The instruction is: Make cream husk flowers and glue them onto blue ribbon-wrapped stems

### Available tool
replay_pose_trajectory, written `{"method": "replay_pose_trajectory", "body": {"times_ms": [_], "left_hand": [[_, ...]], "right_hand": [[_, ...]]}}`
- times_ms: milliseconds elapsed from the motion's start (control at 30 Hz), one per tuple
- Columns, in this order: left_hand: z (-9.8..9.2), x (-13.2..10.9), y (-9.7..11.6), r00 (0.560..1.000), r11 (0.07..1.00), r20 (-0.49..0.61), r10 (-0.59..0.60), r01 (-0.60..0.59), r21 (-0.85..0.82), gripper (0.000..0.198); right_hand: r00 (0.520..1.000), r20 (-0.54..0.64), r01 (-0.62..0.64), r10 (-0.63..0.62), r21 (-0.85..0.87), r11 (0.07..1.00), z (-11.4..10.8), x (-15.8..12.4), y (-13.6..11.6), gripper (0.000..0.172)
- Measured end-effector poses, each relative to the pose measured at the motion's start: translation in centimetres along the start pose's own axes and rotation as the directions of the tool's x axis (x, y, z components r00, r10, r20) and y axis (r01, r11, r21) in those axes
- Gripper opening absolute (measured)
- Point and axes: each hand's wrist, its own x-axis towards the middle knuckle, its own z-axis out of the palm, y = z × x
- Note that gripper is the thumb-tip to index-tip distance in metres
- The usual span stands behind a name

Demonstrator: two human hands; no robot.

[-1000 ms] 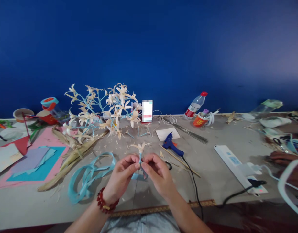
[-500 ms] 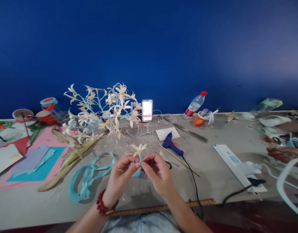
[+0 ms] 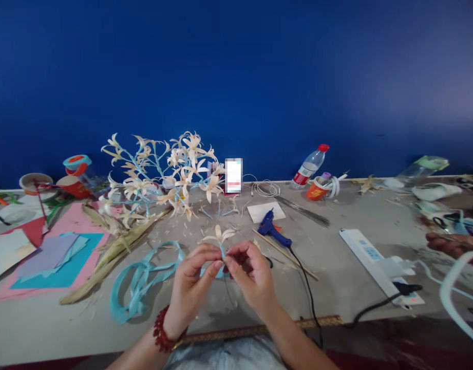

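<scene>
Between my two hands a small cream flower stands up, its petals spread above my fingertips. Pale blue wrapping covers the top of its stem, and a thin bare wire hangs below. My left hand pinches the stem from the left, thumb against fingers. From the right, my right hand pinches the same stem at the wrapped part. A loose coil of light blue ribbon lies left of my left hand. Behind stand branches of similar cream flowers on blue stems.
Right of my hands lie a blue glue gun, a wooden stick and a white power strip. Dry husks and coloured paper are on the left. A bottle stands behind. Another person's hand is at far right.
The flower has turned and tilted between my fingers, and its petals now point more upward. The wire's lower end has swung to the right. My hands stay in nearly the same place.
</scene>
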Motion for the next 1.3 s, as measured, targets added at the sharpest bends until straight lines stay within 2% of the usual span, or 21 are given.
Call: {"method": "replay_pose_trajectory", "body": {"times_ms": [267,500,600,833,933,1067,1300], "left_hand": [[0.4,-0.2,0.5,1.0,1.0,-0.013,-0.014,0.013,-0.017,0.014],[0.2,-0.4,0.0,1.0,1.0,-0.021,-0.006,0.006,-0.024,0.015],[0.3,-0.5,-0.3,0.999,0.997,-0.026,-0.039,0.038,-0.064,0.014],[0.7,-0.7,-0.5,0.99,0.982,-0.033,-0.138,0.133,-0.137,0.014],[0.9,-0.7,-0.9,0.982,0.959,-0.044,-0.186,0.172,-0.226,0.013],[0.6,-0.9,-1.7,0.964,0.905,-0.016,-0.266,0.244,-0.348,0.012],[-0.2,-0.9,-1.3,0.982,0.966,-0.023,-0.19,0.183,-0.181,0.01]], "right_hand": [[0.999,-0.018,0.048,-0.048,-0.017,0.999,0.0,0.1,-0.2,0.009],[0.999,-0.012,0.04,-0.04,-0.002,0.999,-0.1,0.0,0.1,0.012],[0.998,-0.017,0.052,-0.052,-0.021,0.998,-0.2,-0.1,0.2,0.012],[0.977,-0.024,0.203,-0.211,-0.175,0.963,-0.3,-0.1,0.1,0.006],[0.966,-0.032,0.243,-0.255,-0.206,0.948,-0.2,-0.2,0.1,0.006],[0.983,-0.043,0.172,-0.181,-0.16,0.972,-0.1,-0.3,0.3,0.009],[0.994,-0.025,0.103,-0.104,-0.065,0.993,0.0,-0.2,0.7,0.01]]}}
